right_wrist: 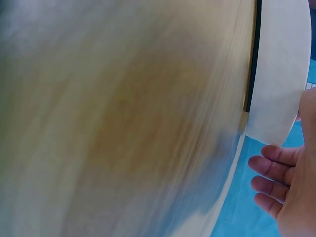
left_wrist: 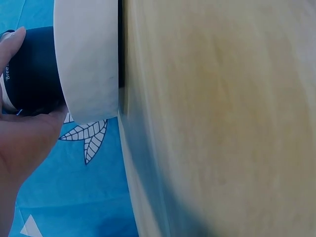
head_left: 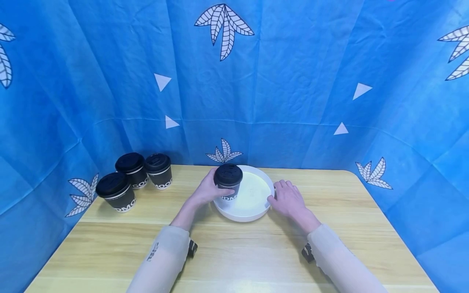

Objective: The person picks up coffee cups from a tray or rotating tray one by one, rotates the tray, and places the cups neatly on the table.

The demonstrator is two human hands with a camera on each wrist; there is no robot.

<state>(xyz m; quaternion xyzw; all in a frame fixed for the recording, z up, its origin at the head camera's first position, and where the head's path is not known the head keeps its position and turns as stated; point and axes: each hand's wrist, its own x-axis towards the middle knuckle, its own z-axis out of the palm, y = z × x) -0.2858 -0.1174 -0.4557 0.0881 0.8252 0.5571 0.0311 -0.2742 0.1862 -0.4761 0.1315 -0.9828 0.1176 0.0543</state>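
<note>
In the head view, a paper cup with a black lid and dark sleeve (head_left: pixel 228 176) is held by my left hand (head_left: pixel 207 190), thumb across its front. The cup is upright over the left part of a round white tray (head_left: pixel 243 217). The left wrist view shows the cup (left_wrist: pixel 37 69) above the tray's side wall (left_wrist: pixel 89 59); whether its base touches the tray floor is hidden. My right hand (head_left: pixel 289 199) grips the tray's right rim, thumb over the edge. Its other fingers appear loosely bent outside the wall in the right wrist view (right_wrist: pixel 274 180).
Several similar lidded cups stand at the table's back left: a front one (head_left: pixel 117 193), a rear one (head_left: pixel 132 169) and one to the right (head_left: pixel 158 171). The wooden table (head_left: pixel 242 256) meets a blue patterned curtain (head_left: pixel 300 101) behind and at both sides.
</note>
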